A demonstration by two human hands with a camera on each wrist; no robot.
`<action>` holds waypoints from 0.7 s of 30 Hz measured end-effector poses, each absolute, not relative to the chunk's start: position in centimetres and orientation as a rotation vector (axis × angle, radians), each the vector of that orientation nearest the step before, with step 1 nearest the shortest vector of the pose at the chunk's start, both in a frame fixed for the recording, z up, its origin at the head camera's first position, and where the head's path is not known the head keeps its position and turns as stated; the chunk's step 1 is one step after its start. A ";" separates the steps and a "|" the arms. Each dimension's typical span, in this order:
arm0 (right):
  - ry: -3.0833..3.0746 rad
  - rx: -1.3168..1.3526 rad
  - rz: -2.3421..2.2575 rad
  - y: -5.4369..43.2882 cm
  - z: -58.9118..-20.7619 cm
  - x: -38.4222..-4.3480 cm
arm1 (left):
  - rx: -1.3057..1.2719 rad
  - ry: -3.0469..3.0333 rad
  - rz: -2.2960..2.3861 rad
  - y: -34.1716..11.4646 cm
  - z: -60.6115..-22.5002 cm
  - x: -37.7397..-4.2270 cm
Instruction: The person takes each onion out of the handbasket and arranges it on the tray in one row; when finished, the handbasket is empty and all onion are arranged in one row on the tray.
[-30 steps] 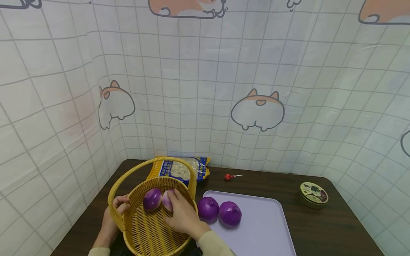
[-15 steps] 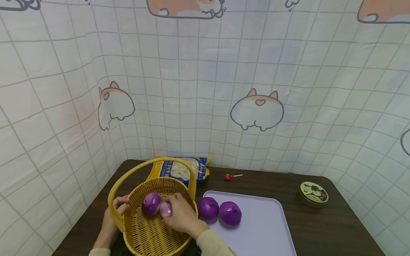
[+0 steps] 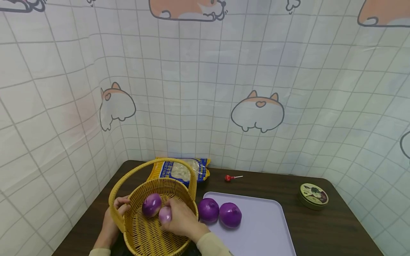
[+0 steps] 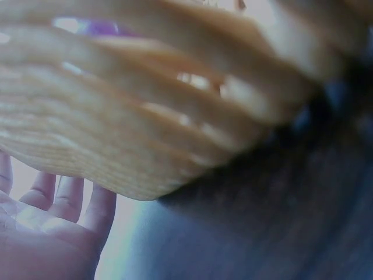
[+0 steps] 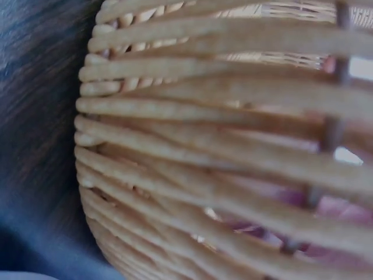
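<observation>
A yellow wicker basket (image 3: 141, 231) with a tall arched handle stands at the table's left front. At its left side my left hand (image 3: 110, 222) holds the basket near the handle's base; the left wrist view shows the fingers (image 4: 70, 198) against the weave. Inside the basket, my right hand (image 3: 182, 218) grips a pale purple onion (image 3: 165, 214), its far side covered by the fingers. Left of it a darker purple onion (image 3: 152, 205) lies in the basket. Through the basket's weave (image 5: 192, 122), the right wrist view shows purple patches.
Right of the basket, two purple onions (image 3: 230, 215) sit at the left side of a lavender tray (image 3: 259, 227). Behind the basket lies a yellow and blue pasta bag (image 3: 182, 170). A red lollipop (image 3: 228, 178) and a round tin (image 3: 313, 196) are farther right.
My right hand has moved the pale onion down toward the near side of the basket. The darker onion inside has shifted slightly nearer too. My left hand has stayed in place.
</observation>
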State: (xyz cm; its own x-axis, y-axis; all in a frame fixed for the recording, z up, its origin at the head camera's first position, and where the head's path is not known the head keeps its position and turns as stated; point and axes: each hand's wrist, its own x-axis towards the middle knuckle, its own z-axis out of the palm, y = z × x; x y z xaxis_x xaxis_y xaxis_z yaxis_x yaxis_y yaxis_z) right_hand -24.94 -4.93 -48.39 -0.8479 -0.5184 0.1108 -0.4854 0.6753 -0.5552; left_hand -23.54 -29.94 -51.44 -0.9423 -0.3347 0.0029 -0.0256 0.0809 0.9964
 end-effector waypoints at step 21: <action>2.691 -1.001 -0.755 -3.9 -46.9 -23.2 | 0.356 -2.122 -1.946 -30.4 -52.7 -24.2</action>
